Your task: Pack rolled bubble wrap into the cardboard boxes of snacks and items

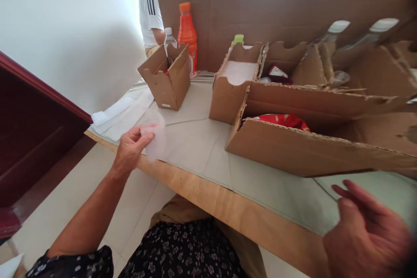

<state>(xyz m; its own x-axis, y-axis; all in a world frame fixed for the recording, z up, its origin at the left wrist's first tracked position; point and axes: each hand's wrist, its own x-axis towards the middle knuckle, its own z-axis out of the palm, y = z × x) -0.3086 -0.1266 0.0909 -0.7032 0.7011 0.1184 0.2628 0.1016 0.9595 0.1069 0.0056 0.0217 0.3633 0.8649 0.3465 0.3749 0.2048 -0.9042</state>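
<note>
My left hand [132,145] is closed, pinching a thin, translucent whitish piece [155,139] between thumb and fingers over the table's front left edge. The piece looks like a small soft sheet or bag; which of these I cannot tell. At the lower right, my right hand [368,230] is open, fingers apart and nothing in it, slightly blurred. It is nearest to the long cardboard tray [273,143], in front of its lower edge. A red packet with gold print [283,120] lies inside that tray.
White sheets [120,113] lie at the table's left end. A cardboard holder [176,82], an orange bottle [187,30] and a clear bottle [169,37] stand at the back. Several cardboard compartments [228,100] line the right. Behind the cardboard panel [260,4], a person's white sleeve [151,4] shows.
</note>
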